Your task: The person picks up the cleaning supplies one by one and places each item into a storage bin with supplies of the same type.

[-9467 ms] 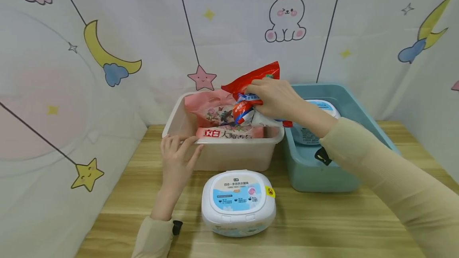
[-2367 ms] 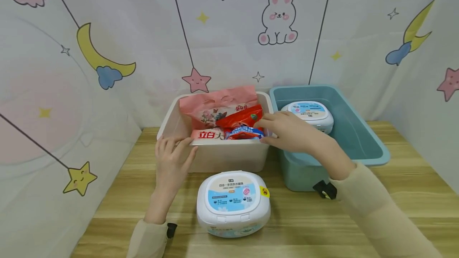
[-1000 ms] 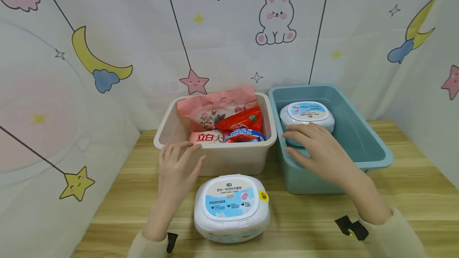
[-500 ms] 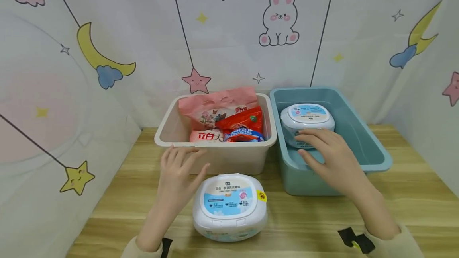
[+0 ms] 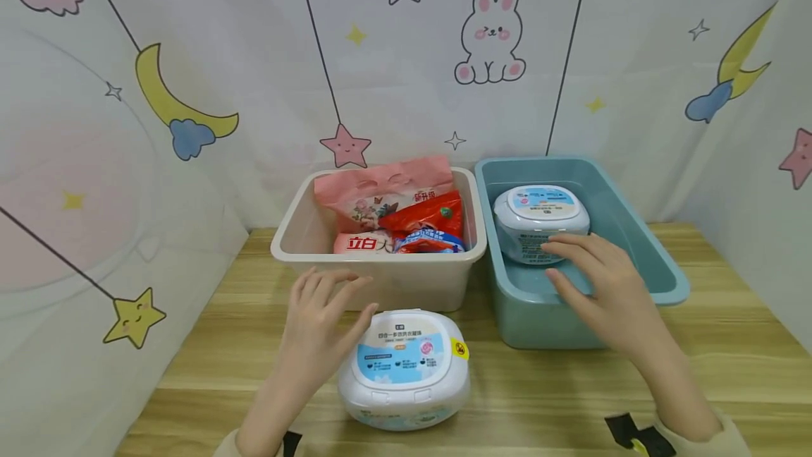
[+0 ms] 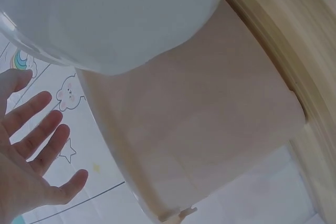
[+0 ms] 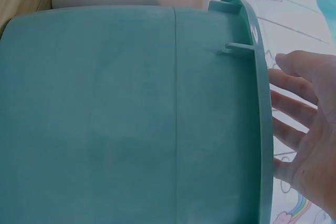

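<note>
My left hand (image 5: 320, 330) hovers with relaxed, spread fingers at the left of a white laundry-pod box (image 5: 406, 369), which stands lid-closed on the table. The left wrist view shows the same hand (image 6: 31, 161) holding nothing. My right hand (image 5: 605, 291), its fingers loosely bent and gripping nothing, is over the near rim of the teal bin (image 5: 529, 319). In the right wrist view that hand (image 7: 312, 124) is beside the bin's rim. Inside the teal bin sits a second white box (image 5: 542, 221) of like kind, partly behind my right fingertips.
Left of the teal bin, a cream bin (image 5: 406, 284) holds a pink bag (image 5: 368, 196), a red bag (image 5: 425, 214), a pack with blue and red print (image 5: 431, 240) and a pink-and-white pack (image 5: 358, 242). A printed cloth (image 5: 406, 76) hangs behind the wooden table (image 5: 539, 400).
The red bag was lowered into the cream bin and let go. My right hand then moved right, over the teal bin. My left hand left the cream bin's rim and came closer to the near box.
</note>
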Tool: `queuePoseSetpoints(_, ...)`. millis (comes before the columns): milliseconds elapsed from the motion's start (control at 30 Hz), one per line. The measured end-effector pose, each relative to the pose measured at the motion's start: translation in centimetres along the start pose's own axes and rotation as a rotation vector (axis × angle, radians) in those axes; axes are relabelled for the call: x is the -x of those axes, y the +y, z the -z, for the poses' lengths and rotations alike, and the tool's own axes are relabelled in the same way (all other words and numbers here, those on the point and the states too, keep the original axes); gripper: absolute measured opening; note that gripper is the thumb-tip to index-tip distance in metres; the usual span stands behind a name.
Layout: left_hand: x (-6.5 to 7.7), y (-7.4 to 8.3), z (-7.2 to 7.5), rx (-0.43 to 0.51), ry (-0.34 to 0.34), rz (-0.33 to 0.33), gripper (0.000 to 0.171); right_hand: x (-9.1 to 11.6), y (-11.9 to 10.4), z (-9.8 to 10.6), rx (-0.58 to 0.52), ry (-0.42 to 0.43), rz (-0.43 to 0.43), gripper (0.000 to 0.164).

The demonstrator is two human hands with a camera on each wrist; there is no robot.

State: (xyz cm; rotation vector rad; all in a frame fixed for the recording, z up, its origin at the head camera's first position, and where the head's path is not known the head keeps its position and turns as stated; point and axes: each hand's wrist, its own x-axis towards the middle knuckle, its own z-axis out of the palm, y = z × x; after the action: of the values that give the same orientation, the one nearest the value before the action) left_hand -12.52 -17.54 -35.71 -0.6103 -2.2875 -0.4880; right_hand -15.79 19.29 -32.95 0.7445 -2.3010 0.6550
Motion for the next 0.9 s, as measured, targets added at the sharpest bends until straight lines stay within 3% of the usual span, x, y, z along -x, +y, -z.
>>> queuePoseSetpoints(300,0.1,0.9,0.2,0.009,-0.047,-0.01,0.031,1.0,0.5,0.2,-0.029,0.108,-0.018,0.038)
queuePoseSetpoints(700,0.1,1.9,0.4,-0.002,-0.048,-0.052,0.043,1.9,1.4,0.6,-0.075,0.109,-0.108,0.038)
queuePoseSetpoints(900,0.3,2.3,0.5,0.015,-0.062,-0.067,0.039,2.0,1.7,0.8,-0.074,0.153,-0.092,0.037)
